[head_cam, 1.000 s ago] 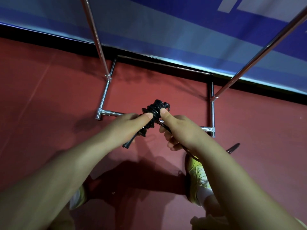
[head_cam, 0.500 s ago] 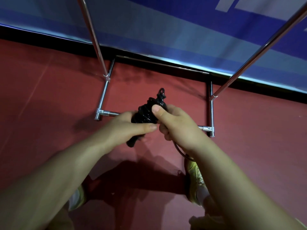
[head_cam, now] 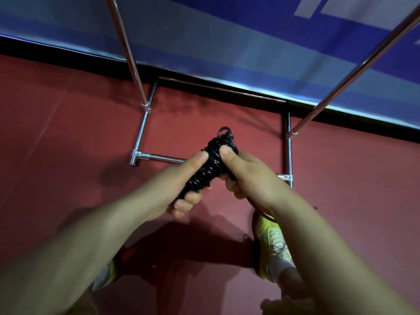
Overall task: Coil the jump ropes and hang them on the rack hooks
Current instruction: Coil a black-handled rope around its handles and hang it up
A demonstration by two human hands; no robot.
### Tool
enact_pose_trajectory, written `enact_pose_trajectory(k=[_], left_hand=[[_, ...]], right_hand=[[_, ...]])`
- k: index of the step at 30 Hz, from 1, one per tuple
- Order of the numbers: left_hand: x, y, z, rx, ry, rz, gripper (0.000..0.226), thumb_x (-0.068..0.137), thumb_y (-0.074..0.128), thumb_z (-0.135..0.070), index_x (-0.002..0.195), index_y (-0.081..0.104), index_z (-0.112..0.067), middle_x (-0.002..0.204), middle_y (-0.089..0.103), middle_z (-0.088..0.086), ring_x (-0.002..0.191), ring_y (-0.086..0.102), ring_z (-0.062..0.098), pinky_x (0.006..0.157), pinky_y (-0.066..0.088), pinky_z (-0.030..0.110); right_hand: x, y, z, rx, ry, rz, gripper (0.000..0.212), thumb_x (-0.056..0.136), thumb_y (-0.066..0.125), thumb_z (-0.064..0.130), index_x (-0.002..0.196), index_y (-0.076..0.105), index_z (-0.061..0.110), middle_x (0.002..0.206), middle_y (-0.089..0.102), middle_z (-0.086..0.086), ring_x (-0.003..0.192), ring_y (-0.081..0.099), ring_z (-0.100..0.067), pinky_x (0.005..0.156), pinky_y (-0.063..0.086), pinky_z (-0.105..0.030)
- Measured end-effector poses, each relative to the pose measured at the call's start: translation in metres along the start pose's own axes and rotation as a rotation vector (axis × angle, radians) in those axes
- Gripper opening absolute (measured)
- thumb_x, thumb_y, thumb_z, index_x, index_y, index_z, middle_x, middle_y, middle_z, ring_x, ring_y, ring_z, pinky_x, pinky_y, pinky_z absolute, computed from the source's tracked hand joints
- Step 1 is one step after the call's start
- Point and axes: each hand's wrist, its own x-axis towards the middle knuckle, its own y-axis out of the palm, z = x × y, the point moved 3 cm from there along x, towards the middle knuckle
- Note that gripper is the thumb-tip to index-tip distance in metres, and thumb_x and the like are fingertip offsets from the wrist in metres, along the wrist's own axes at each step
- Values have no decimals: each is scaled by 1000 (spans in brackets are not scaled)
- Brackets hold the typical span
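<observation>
Since half a second ago the left hand (head_cam: 179,185) has shifted its grip so its thumb now lies along the upper part of the tightly wound black jump rope bundle (head_cam: 210,165), and the bundle has tilted more upright in the view, its looped end risen toward the far wall. The bundle is held in mid-air above the red floor (head_cam: 68,144), in front of the chrome tube rack base (head_cam: 145,123); its long axis runs from lower left, inside the left palm, to upper right, where a small loop sticks out. The left fingers curl round the lower end, hiding it; the right hand (head_cam: 247,176) pinches the upper part with thumb on top, its other fingers tucked behind and hard to make out. One strand of rope drops from under the right hand and vanishes behind the wrist. Two hands, one bundle, two slanting chrome uprights cut off at the top edge, and two yellow-green shoes (head_cam: 272,242), the left one mostly covered by the forearm.
</observation>
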Motion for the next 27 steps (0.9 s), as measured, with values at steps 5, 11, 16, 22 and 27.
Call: enact_pose_trajectory(k=[5,11,16,22,27], left_hand=[[4,-5,-6,279,186,-235,33,92,47,-47,76,51,-18,46,39,-10,33,32,5,43,26,21],[6,-28,-4,721,149,-429,54,68,46,-75,76,55,-22,66,57,-5,62,55,15,64,43,36],[-1,-26,-10,1011,131,-500,47,74,49,-72,81,49,-25,73,58,-6,67,56,13,62,43,34],[3,-33,-4,695,130,-324,52,65,55,-75,91,60,-31,81,66,-7,71,64,12,68,50,35],[0,-22,-12,-34,-34,26,58,72,44,-62,95,65,-14,79,67,12,51,63,18,45,49,24]], right_hand=[[3,2,-3,-146,104,-55,43,100,34,48,75,48,15,62,44,3,44,33,-9,42,28,-21],[5,4,-13,-169,208,-93,51,96,40,52,80,63,10,56,48,3,42,37,-11,40,28,-20],[5,12,-15,78,251,-70,47,93,48,54,80,60,11,61,51,0,42,37,-10,42,27,-21],[8,11,-11,113,152,-97,36,96,47,48,87,52,13,63,35,-1,45,24,-9,43,18,-21],[7,12,-3,184,26,-64,33,88,52,45,73,45,16,69,29,-10,49,18,-12,49,10,-30]])
